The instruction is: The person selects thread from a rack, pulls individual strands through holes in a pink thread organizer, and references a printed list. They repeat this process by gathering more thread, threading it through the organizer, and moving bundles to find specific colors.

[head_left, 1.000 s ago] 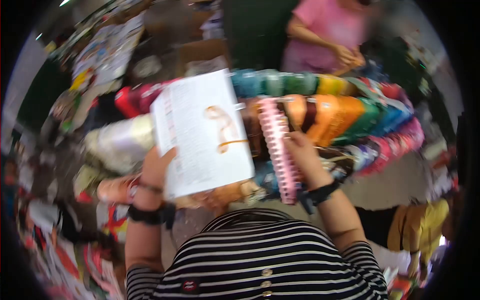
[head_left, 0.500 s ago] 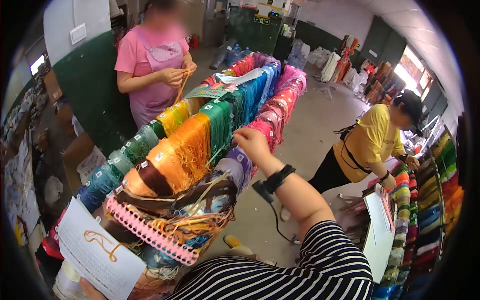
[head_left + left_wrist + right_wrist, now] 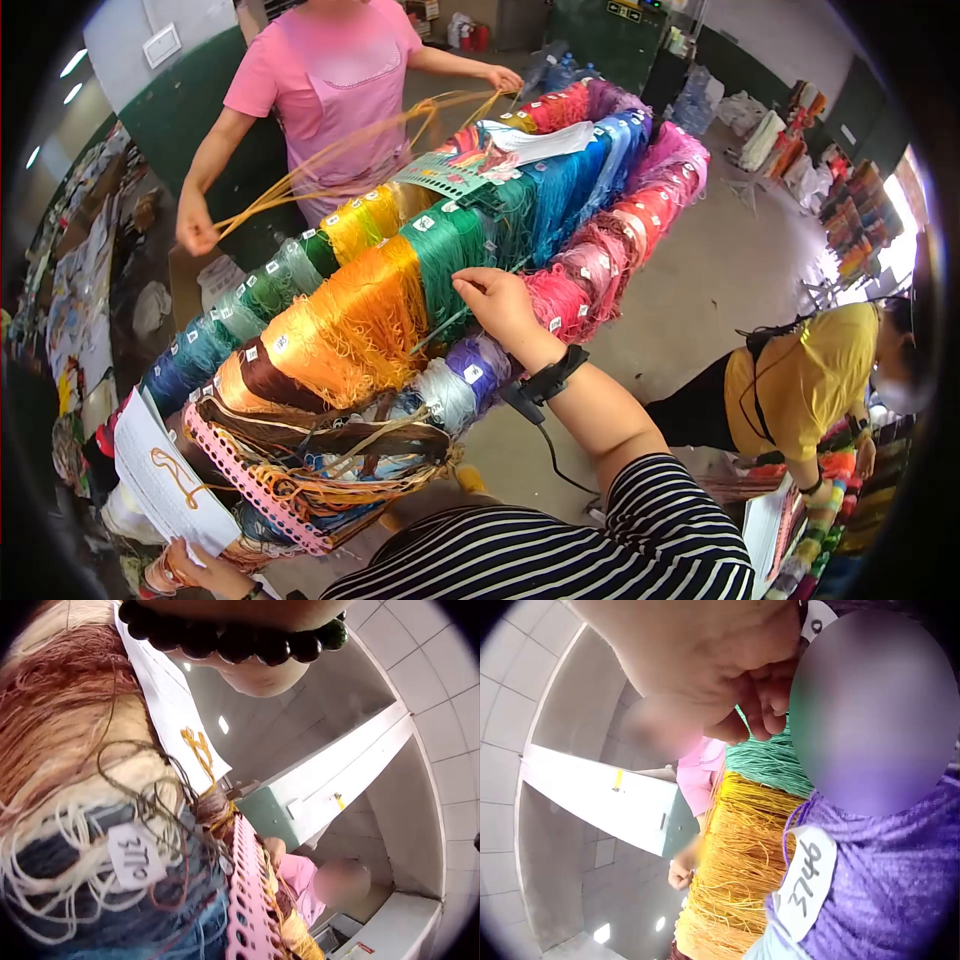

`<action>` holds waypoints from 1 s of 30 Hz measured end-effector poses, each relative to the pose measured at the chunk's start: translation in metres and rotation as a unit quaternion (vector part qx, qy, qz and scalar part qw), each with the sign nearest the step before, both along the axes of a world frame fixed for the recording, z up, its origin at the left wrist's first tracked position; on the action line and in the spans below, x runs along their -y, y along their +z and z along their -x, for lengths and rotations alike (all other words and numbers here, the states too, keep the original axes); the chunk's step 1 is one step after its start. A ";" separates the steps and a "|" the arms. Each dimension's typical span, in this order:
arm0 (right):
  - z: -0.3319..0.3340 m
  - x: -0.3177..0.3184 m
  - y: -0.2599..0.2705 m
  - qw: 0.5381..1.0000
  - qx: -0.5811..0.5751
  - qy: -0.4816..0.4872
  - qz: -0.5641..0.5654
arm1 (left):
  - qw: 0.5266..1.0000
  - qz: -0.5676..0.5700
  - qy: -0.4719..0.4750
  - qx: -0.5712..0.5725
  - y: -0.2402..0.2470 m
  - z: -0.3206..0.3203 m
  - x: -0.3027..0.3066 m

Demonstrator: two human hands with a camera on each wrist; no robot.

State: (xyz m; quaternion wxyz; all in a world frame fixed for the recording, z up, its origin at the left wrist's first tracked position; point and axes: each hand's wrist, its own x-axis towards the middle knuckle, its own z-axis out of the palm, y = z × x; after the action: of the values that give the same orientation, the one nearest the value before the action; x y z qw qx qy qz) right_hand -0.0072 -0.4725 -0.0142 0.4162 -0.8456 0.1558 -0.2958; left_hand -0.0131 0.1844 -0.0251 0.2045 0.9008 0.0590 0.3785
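Observation:
At the lower left in the head view, my left hand point(image 3: 210, 575) grips the bottom edge of a white printed sheet of paper point(image 3: 150, 440). A looped orange thread point(image 3: 178, 480) lies on the sheet. Beside it, a pink strip with holes point(image 3: 255, 485) rests across the thread bundles. My right hand point(image 3: 500, 310) is over the rack, near green thread skeins point(image 3: 455, 245), its fingers loosely curled with nothing visible in them. In the right wrist view, purple thread point(image 3: 885, 885) with a handwritten white tag point(image 3: 806, 881) hangs close below that hand.
Long rows of colored, tagged skeins stretch away ahead. Across the rack, a person in pink point(image 3: 340, 90) stretches yellow-orange strands point(image 3: 330, 165) between both hands. A green holed card point(image 3: 440, 175) lies on the skeins. A person in yellow point(image 3: 800, 390) works at another rack on the right.
My view has swung right along the rack. My right hand has left the pink strip and reached out over the skeins. The person in pink has drawn the strands wide apart.

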 end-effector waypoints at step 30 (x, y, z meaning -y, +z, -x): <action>-0.038 0.087 -0.012 0.994 0.022 -0.104 -0.018 | 0.992 0.128 -0.007 -0.006 0.001 -0.001 0.090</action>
State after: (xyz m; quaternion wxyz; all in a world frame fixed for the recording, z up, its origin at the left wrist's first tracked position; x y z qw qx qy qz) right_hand 0.0312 -0.5595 -0.0264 0.4011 -0.8106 0.2393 -0.3533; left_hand -0.0120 0.0949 -0.0245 0.3203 0.8698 0.1022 0.3611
